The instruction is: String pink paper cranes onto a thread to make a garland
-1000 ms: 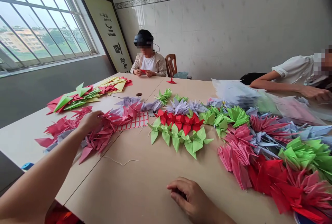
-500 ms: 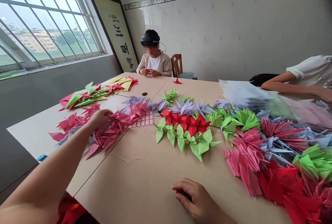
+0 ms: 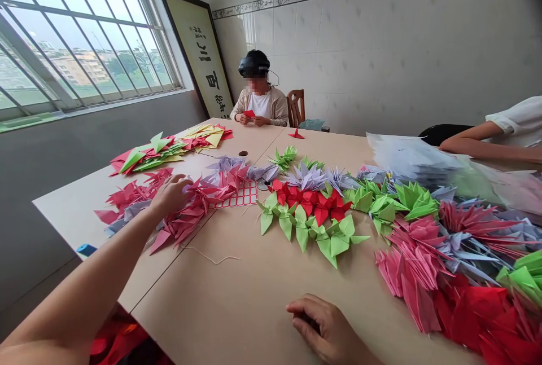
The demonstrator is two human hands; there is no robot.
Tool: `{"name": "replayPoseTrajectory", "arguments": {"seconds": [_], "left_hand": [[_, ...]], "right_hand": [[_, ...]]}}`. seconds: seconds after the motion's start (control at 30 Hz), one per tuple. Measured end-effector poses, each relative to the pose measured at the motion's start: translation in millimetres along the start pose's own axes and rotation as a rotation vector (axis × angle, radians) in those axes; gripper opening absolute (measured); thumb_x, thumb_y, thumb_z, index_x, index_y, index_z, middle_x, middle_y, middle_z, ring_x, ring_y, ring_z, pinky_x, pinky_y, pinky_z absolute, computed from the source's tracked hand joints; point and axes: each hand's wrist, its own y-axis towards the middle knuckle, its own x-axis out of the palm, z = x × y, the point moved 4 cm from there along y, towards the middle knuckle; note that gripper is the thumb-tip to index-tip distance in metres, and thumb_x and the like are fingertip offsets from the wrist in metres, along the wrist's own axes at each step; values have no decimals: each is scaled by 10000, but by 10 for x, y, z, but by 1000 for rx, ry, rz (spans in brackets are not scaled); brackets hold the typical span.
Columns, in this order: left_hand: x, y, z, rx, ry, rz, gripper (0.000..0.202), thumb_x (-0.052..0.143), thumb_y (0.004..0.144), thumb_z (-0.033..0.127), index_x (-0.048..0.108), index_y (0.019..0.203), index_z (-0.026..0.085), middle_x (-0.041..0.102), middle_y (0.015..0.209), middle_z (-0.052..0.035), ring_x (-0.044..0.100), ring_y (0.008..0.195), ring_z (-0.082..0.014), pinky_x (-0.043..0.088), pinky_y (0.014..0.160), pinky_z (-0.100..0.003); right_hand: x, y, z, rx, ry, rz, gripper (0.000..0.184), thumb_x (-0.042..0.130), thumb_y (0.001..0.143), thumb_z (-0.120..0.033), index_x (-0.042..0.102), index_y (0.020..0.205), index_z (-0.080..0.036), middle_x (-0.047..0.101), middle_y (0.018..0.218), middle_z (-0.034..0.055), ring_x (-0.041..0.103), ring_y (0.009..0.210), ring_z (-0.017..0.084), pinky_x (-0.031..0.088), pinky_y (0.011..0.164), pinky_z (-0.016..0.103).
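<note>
My left hand (image 3: 170,196) reaches across to the left group of pink origami cranes (image 3: 180,224). Its fingers are bent together at a lilac folded-paper crane (image 3: 186,188), which they seem to pinch; the fingertips are partly hidden. Near the front edge, my right hand (image 3: 324,328) rests on the tabletop with loosely curled fingers and nothing visible in them. A pale thread (image 3: 215,260) trails from the pink cranes. Ahead of my right hand lie a row of light green cranes (image 3: 301,229) and a row of red ones (image 3: 311,201), close together.
A red mesh (image 3: 237,196) lies mid-table. Heaped cranes (image 3: 470,303) cover the right side, with stacked plastic-like sheets (image 3: 410,159) behind. Folded paper (image 3: 163,153) is piled far left. A person (image 3: 259,100) across the table holds red paper; another person's arm (image 3: 478,142) rests at right.
My view has swung slightly left. My left hand's fingers have lifted a little, with lilac paper now showing at their tips. My right hand stays put. The person opposite has raised the red paper.
</note>
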Motion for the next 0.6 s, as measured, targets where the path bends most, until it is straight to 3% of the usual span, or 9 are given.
{"name": "replayPoseTrajectory", "arguments": {"seconds": [0.2,0.43,0.6], "left_hand": [[103,75,51,1,92,-42,294,610,847,301,615,1094,142,528,1314,-120,466,1228,-282,383,996,-482],[83,91,149,42,131,-49,161,606,805,192,669,948,150,606,1200,-108,505,1177,-266,414,953,-416],[10,53,102,-26,132,30,191,595,843,259,647,987,146,620,1122,-101,541,1095,-251,437,911,-418]], "right_hand": [[-24,-14,-66,37,13,11,246,469,891,-238,669,997,-140,660,876,84,621,806,176,482,726,258],[-21,-18,-49,71,41,6,238,481,890,-238,673,1003,-152,659,889,75,614,812,174,475,727,254],[-19,-2,-38,51,25,0,246,480,884,-234,675,1004,-146,660,885,81,611,803,177,474,717,253]]}}
